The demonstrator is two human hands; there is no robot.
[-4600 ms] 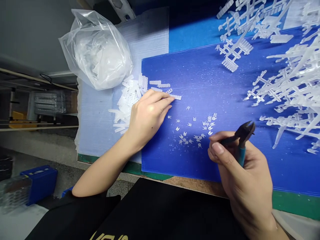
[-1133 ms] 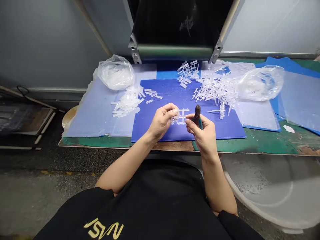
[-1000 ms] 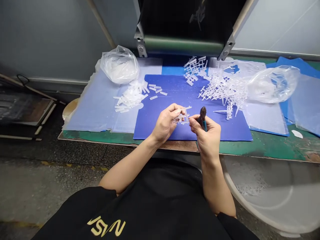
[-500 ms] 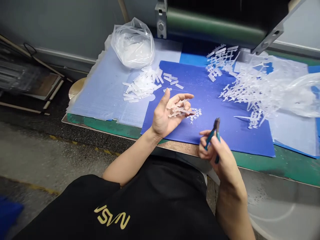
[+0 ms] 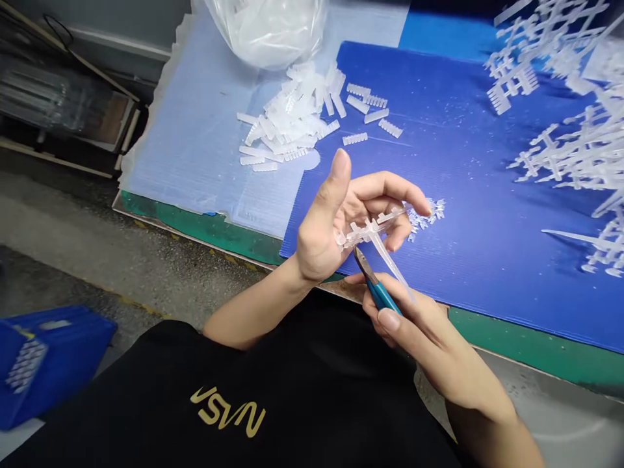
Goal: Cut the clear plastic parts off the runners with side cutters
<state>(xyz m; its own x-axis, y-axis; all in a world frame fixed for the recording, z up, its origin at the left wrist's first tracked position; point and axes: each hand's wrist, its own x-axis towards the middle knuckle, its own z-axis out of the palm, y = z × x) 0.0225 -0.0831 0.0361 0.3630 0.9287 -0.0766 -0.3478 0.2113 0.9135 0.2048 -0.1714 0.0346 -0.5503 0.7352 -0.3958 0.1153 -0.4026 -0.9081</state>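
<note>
In my left hand (image 5: 324, 224), palm turned up and fingers curled, lies a translucent plastic sprue (image 5: 373, 227) with small parts along its runner and a long tapering stem. My right hand (image 5: 409, 318) is closed around the teal handles of side cutters (image 5: 377, 289). The cutter tips touch or nearly touch the lower left end of the sprue. Beyond my left fingertips, a small pile of tiny clear clips (image 5: 426, 218) rests on the blue corrugated sheet (image 5: 463, 149).
Flat toothed strips (image 5: 292, 117) are heaped at the left, below a clear plastic bag (image 5: 277, 32). Many uncut sprues (image 5: 580, 149) lie tangled at the right. The green table edge (image 5: 205, 218) runs along the front. A blue crate (image 5: 58, 364) stands on the floor.
My right hand has brought the cutters left and up to the sprue. The sprue has turned in my left hand, its stem now pointing down right. The view has moved closer.
</note>
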